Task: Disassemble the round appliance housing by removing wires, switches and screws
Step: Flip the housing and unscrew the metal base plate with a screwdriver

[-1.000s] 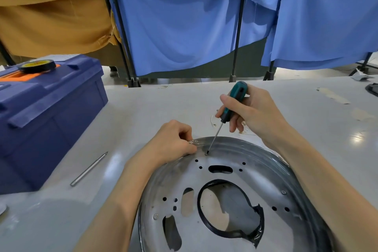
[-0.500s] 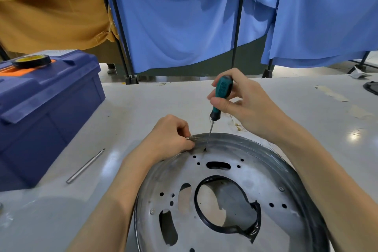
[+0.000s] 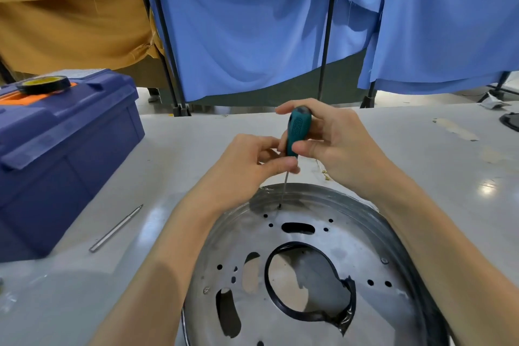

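A round shiny metal housing (image 3: 359, 236) lies flat on the white table, with several holes and a large central opening ringed in black. A teal-handled screwdriver (image 3: 297, 129) stands almost upright, its thin shaft reaching down to a small hole near the housing's far rim. My right hand (image 3: 337, 146) grips the handle from the right. My left hand (image 3: 247, 160) is raised off the rim, its thumb and fingers pinching the lower end of the handle where the shaft begins. Two small screws (image 3: 384, 261) show in the plate.
A blue toolbox (image 3: 61, 149) with a roll of black tape (image 3: 43, 84) on its lid stands at the left. A loose metal rod (image 3: 116, 229) lies on the table beside it. Blue and mustard cloths hang on black stands behind the table.
My left hand let go of the housing's rim and rose to the screwdriver. The screwdriver swung from a tilt to nearly upright, its tip staying at the same hole.
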`<state>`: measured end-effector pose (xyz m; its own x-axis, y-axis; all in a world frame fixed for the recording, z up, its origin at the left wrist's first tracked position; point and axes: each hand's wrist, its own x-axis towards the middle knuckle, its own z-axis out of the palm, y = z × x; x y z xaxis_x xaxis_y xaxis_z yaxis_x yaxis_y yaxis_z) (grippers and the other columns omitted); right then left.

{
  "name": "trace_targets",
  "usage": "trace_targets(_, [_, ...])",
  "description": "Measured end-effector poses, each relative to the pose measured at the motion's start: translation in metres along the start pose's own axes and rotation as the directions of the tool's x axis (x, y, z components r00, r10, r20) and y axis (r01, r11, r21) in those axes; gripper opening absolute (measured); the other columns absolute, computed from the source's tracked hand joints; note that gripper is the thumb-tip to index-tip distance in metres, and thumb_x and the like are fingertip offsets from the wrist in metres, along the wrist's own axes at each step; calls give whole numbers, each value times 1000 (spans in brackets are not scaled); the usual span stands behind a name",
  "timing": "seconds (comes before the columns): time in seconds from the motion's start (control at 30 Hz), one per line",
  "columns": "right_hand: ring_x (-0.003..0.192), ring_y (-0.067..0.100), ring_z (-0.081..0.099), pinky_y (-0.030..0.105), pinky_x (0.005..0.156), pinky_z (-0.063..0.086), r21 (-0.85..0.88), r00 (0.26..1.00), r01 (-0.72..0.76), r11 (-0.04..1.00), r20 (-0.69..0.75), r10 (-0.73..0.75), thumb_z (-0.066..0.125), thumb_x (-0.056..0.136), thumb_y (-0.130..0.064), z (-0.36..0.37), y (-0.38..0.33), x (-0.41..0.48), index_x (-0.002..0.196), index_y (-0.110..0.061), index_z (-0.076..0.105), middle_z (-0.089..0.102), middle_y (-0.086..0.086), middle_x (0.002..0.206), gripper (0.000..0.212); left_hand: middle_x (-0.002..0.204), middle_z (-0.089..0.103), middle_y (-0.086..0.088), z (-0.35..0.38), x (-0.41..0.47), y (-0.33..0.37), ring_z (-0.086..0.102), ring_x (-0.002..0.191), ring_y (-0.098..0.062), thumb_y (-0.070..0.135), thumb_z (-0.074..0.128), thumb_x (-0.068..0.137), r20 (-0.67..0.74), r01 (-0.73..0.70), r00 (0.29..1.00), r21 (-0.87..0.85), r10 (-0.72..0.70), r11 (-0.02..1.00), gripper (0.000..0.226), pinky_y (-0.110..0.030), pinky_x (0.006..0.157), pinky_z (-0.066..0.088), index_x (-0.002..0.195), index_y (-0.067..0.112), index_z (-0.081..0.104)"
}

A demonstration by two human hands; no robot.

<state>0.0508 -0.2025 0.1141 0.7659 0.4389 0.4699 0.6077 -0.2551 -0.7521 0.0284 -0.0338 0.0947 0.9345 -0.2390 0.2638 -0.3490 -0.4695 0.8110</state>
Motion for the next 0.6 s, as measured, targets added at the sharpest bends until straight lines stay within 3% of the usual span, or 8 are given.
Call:
trace_targets(0.13, [97, 12, 62, 28, 86, 53, -34, 1000, -16, 999, -12, 16, 58, 87, 4, 5, 2, 1, 128, -22, 53, 64, 0, 98, 49, 78, 76, 3, 8, -1, 2, 69, 75, 0, 18, 61, 92, -57, -10, 998, -26, 9, 1000, 14, -20, 66, 42, 104, 18, 68])
trace_targets(0.23, [100, 4, 53, 13, 82, 48, -99, 995, -48, 994, -95, 38, 66, 87, -24, 7, 3, 2, 133, -30, 49, 52, -5, 113, 49, 77, 76, 7, 9, 0, -1, 65, 70, 4, 22, 59, 93, -83, -38, 996, 62, 43, 997, 15, -18, 63, 44, 99, 15, 71])
trace_targets(0.3, [92, 0, 55, 10, 76, 48, -107, 986, -24, 994, -167, 6, 69, 81, -36, 6, 1, 2, 129, -32, 52, 54, -9, 106, 51, 76, 75, 9, 10, 1, -3, 64, 69, 5, 27, 62, 91, -80, -31, 996, 78, 37, 996, 15, -19, 64, 45, 95, 16, 72])
trace_targets(0.4, [78, 10, 64, 22, 73, 56, 8, 972, 31, 1000, -234, -28, 77, 76, -20, 7, -2, 2, 111, -21, 52, 67, -6, 89, 43, 73, 75, 2, 10, 1, -5, 70, 67, -5, 29, 71, 84, -92, 31, 995, -40, -35, 999, 18, -19, 64, 51, 84, 12, 67])
trace_targets(0.5, [79, 25, 70, 37, 78, 58, 89, 979, 58, 994, -200, -39, 74, 78, -4, 7, -4, 2, 102, -10, 49, 73, 2, 88, 34, 74, 76, -4, 9, -1, -7, 73, 72, -15, 29, 73, 81, -93, 57, 993, -168, -73, 984, 22, -18, 64, 54, 79, 11, 61])
trace_targets(0.6, [83, 24, 71, 40, 81, 58, 143, 987, 76, 987, -153, -54, 65, 82, 5, 5, -4, 1, 100, -8, 50, 74, 5, 91, 27, 90, 76, -10, 7, -2, -5, 74, 82, -20, 22, 59, 92, -27, 27, 999, -302, -37, 953, 19, -18, 72, 53, 103, 8, 65])
